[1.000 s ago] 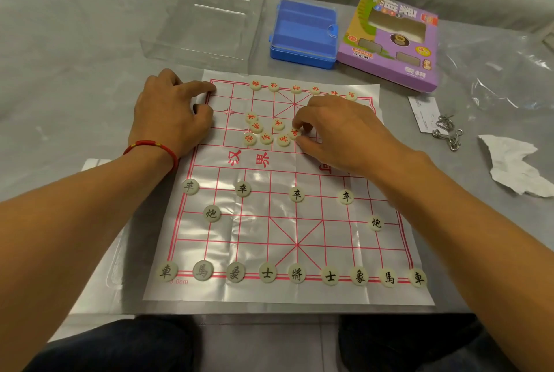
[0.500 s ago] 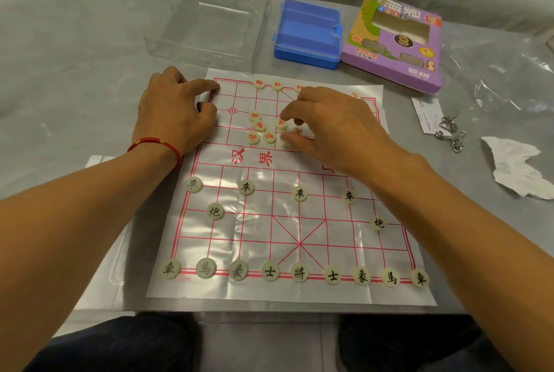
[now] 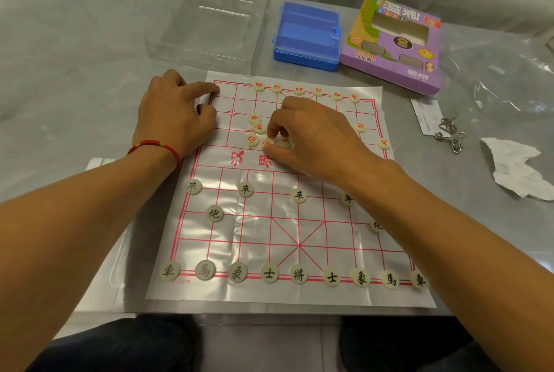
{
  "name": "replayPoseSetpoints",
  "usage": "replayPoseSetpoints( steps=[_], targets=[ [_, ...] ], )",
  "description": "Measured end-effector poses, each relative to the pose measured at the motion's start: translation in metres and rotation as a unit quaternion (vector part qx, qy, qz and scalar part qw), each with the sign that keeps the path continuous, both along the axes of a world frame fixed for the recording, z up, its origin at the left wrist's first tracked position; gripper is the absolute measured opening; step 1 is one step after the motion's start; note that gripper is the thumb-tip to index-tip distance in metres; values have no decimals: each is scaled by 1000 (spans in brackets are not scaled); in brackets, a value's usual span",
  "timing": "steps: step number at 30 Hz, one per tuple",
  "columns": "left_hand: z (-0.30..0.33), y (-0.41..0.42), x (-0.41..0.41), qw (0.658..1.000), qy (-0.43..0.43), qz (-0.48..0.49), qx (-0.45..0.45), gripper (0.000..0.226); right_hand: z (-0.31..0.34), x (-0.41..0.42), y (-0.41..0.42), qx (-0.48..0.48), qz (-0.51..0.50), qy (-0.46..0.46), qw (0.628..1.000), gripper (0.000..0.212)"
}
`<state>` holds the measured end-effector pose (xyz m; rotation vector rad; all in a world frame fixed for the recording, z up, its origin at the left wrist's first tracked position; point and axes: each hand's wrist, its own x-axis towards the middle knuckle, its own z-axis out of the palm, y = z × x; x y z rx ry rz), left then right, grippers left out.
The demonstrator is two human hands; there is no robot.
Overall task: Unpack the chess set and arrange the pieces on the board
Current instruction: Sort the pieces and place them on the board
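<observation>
Mid-arrangement of red side: right hand (image 3: pixel 311 138) pinching round cream red-lettered piece (image 3: pixel 267 142) from cluster just above river text of glossy red-gridded paper board (image 3: pixel 299 239), left hand (image 3: pixel 177 114) fingers loosely curled, pinning board's far-left corner; next, carrying piece to empty point.

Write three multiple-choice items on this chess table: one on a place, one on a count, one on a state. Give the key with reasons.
1. Where is the blue plastic box?
A. Between the clear plastic lid and the purple cardboard box
B. On the board
C. Near the table's front edge

2. How many black-lettered round pieces fill the nearest row of the board?
A. Five
B. Nine
C. Twelve

3. What is the right hand doing?
A. Resting flat off the board
B. Pinching a red-lettered piece in the loose cluster
C. Lifting the purple box

Key: A, the blue plastic box sits between lid and purple box; B, nine pieces line that row; B, right hand fingers curl on a piece.
</observation>
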<state>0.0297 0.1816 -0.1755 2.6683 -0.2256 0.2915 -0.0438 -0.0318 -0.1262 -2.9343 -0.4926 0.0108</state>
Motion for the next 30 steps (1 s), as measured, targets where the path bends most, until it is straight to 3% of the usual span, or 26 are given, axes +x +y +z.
replayPoseSetpoints(
  steps=[10,20,30],
  targets=[
    [3,0,-1,1000,3,3,-4,41,19,57,16,33,-92,-63,993,30],
    [1,0,-2,1000,-8,9,-1,40,5,103,61,-42,-87,-55,994,32],
    [-1,-1,1,1000,-11,10,8,39,0,96,46,1,-50,-57,997,37]
  ],
)
